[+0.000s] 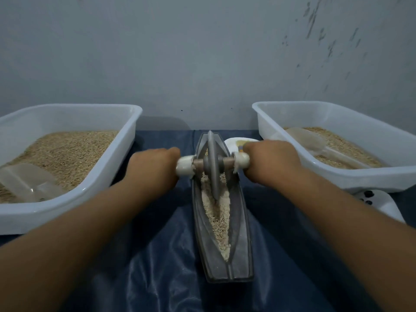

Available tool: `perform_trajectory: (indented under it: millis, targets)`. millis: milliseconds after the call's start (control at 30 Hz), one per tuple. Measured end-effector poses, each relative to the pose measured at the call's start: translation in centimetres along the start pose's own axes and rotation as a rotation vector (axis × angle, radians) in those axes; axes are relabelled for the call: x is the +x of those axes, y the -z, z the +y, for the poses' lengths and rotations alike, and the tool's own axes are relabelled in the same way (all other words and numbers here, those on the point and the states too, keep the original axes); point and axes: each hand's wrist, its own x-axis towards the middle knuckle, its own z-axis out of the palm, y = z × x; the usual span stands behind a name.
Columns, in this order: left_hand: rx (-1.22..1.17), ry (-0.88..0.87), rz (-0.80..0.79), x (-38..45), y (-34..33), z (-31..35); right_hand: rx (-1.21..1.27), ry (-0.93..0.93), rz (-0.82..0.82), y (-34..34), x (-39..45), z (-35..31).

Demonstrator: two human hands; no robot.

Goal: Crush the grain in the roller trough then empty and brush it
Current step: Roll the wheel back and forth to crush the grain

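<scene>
Both arms reached forward over a dark blue sheet (157, 278) covering the table. The grey boat-shaped trough (242, 248) lay lengthwise between them, its near end toward the person. A grey roller disc (213, 167) stood upright on edge in the far half of the trough, on a brown axle with a white grip at each end.

The left hand (153, 170) was curled round the left grip (185, 168); the right hand (270, 161) was curled round the right grip (242, 160). Both fists gripped closed, knuckles up.

Crushed grain (217, 218), pale and coarse, filled the groove from just under the disc to the near tip of the trough. Some had piled against the disc on both sides.

A white tub (67, 206) sat left of the trough, holding tan grain with a clear scoop (24, 181) lying in it. A second white tub (360, 179) sat to the right, also holding grain and a clear scoop (308, 140). A white dish (231, 143) showed just behind the right hand, mostly hidden. A white object with dark spots (382, 206) lay near the front corner of the right tub; what it was could not be told. The wall behind was grey, scuffed at upper right.
</scene>
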Motion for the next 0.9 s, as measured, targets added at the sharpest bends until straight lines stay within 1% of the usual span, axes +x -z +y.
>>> perform_trajectory:
  millis: [67, 167, 233, 300, 467, 533, 600, 667, 800, 833, 900]
  targets:
    - [-0.016, 0.035, -0.03, 2.1, -0.3, -0.4, 0.006, 0.004, -0.011, -0.1, 2.5, 0.3]
    - [-0.033, 0.089, -0.02, 3.9, -0.7, -0.5, -0.029, -0.02, 0.043, -0.5, 4.5, 0.5]
    - [-0.037, 0.094, -0.003, 3.7, -0.9, -0.4, -0.053, -0.026, 0.068, -0.7, 4.2, 0.4]
    - [-0.039, 0.09, -0.018, 2.6, -0.8, -0.3, -0.075, -0.01, 0.069, -0.6, 2.9, 0.1]
    - [-0.005, 0.066, -0.014, -2.8, 0.8, 0.7, -0.008, 0.036, -0.026, 1.0, -2.6, -0.3]
    - [-0.005, 0.07, -0.049, -5.2, 2.1, 0.9, 0.022, 0.059, -0.093, 2.6, -5.2, -0.3]
    - [-0.01, 0.056, -0.066, -7.5, 3.2, 0.8, 0.005, 0.085, -0.113, 4.5, -7.8, -0.2]
    - [0.001, 0.003, -0.001, -9.2, 4.1, 0.6, -0.033, 0.095, -0.102, 6.1, -9.7, 0.1]
    - [0.054, -0.078, 0.045, -9.1, 4.6, 0.3, 0.037, 0.057, -0.226, 6.2, -10.1, 0.1]
    - [0.048, -0.085, 0.052, -8.5, 4.2, 0.4, 0.049, 0.034, -0.232, 5.4, -9.5, 0.0]
    - [0.036, -0.083, 0.076, -6.5, 2.9, 0.4, 0.049, -0.009, -0.172, 3.4, -7.8, 0.0]
